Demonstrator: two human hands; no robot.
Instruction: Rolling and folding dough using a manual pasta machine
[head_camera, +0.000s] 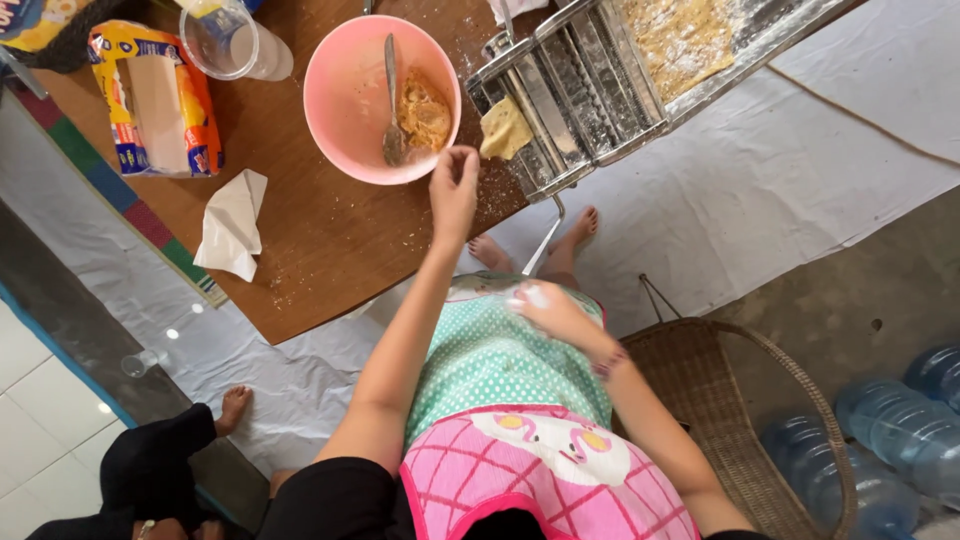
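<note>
Pink bowl (350, 95) sits on the brown desk (330, 250), with a spoon (392, 100) and crumbly dough (425, 112) inside. The left hand (453, 190) hovers just beside its rim, fingertips pinched together. A metal pasta machine (590, 90) stands next to the bowl. The right hand (550, 312) grips the machine's crank handle (542, 245), down by the apron (500, 370).

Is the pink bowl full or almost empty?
Almost empty: the pink bowl holds only a small lump of dough and a spoon.
</note>
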